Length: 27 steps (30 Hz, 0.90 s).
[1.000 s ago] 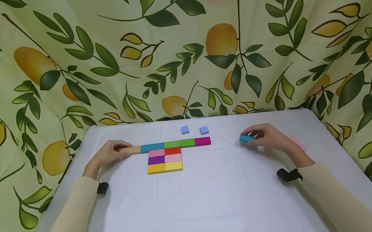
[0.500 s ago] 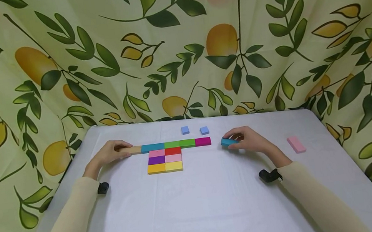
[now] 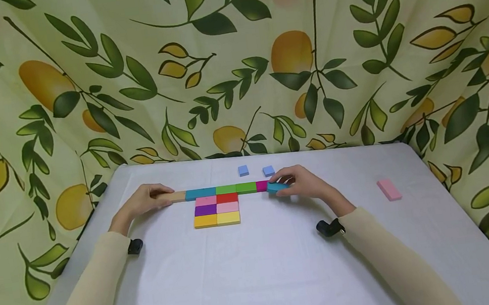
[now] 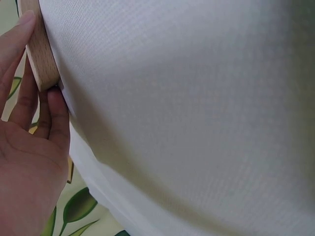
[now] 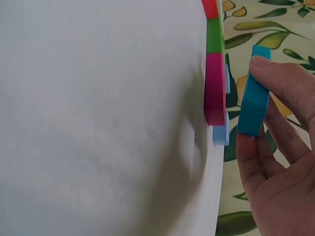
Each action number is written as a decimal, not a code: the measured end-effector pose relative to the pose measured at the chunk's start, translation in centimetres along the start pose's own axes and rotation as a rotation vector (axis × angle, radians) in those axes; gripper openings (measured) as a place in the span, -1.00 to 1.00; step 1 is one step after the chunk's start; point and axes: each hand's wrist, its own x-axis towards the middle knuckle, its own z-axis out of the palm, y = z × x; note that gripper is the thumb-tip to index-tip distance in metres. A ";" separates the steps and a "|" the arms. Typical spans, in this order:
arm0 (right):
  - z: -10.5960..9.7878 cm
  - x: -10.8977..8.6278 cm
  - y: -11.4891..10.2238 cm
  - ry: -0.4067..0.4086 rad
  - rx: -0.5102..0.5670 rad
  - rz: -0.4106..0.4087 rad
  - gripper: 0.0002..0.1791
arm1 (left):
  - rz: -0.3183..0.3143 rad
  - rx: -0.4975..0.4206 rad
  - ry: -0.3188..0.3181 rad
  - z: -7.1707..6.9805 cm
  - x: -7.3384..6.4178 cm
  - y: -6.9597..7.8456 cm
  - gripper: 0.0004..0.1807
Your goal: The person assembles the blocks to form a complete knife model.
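Observation:
My left hand point(image 3: 143, 205) grips the plain wooden block point(image 3: 178, 197) at the left end of a row of coloured blocks. In the left wrist view the thumb lies along this wooden block point(image 4: 44, 56) and fingertips touch its end. My right hand point(image 3: 305, 184) pinches a blue block point(image 3: 278, 187) between thumb and fingers. The right wrist view shows that blue block point(image 5: 254, 101) held up off the cloth, apart from the magenta block point(image 5: 214, 88) at the row's right end. From the head camera it covers part of the magenta block point(image 3: 261, 186).
Below the row sit stacked-looking pairs of blocks, with an orange block point(image 3: 205, 222) and a yellow block point(image 3: 228, 219) nearest me. Two small light-blue blocks point(image 3: 243, 171) lie behind the row. A pink block point(image 3: 389, 189) lies far right on the white cloth point(image 3: 250, 274). A leaf-patterned curtain point(image 3: 233, 62) hangs behind.
My right hand has carried the blue block leftward to the row's right end, uncovering the pink block at right. My left hand has stayed on the wooden block.

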 end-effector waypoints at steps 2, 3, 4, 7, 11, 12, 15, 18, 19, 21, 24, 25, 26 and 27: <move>0.4 0.4 -0.1 -0.004 -0.003 -0.006 -0.64 | -0.003 -0.001 0.000 0.0 0.0 0.0 -0.63; 0.6 0.6 -0.2 -0.006 -0.005 -0.011 -0.64 | -0.005 -0.002 0.000 0.0 0.0 0.0 -0.63; 0.7 0.6 -0.8 -0.008 0.000 -0.009 -0.64 | -0.008 -0.005 0.002 0.0 0.0 0.0 -0.63; 1.3 1.1 -1.1 -0.013 -0.007 -0.008 -0.64 | -0.011 -0.005 0.001 0.0 0.0 0.1 -0.63; 2.1 1.8 -1.1 -0.022 -0.024 -0.014 -0.63 | -0.006 -0.006 0.000 0.0 0.0 0.1 -0.63; 2.3 1.9 -1.2 -0.026 -0.030 -0.016 -0.63 | -0.008 -0.008 -0.002 0.1 0.0 0.1 -0.63; 2.8 2.3 -1.5 -0.034 -0.036 -0.025 -0.63 | -0.011 -0.008 -0.004 0.1 0.0 0.0 -0.64; 3.1 2.8 -1.8 -0.042 -0.054 -0.022 -0.64 | -0.017 -0.009 -0.005 0.1 0.0 0.0 -0.63; 3.2 3.0 -1.9 -0.044 -0.060 -0.016 -0.64 | -0.017 -0.008 -0.004 0.1 0.0 0.0 -0.63; 3.5 3.3 -2.1 -0.050 -0.068 -0.011 -0.64 | -0.014 -0.005 -0.004 0.1 0.0 0.0 -0.63; 3.8 3.8 -2.4 -0.061 -0.070 -0.009 -0.64 | -0.012 -0.006 -0.001 0.1 -0.1 0.1 -0.64; 3.9 3.9 -2.4 -0.065 -0.069 -0.013 -0.64 | -0.013 -0.007 -0.001 0.1 -0.1 0.2 -0.64; 4.0 4.1 -2.6 -0.069 -0.068 -0.015 -0.64 | -0.013 -0.009 -0.001 0.1 -0.1 0.2 -0.64; 4.1 4.2 -2.6 -0.074 -0.070 -0.018 -0.65 | -0.015 -0.010 0.000 0.1 -0.1 0.2 -0.64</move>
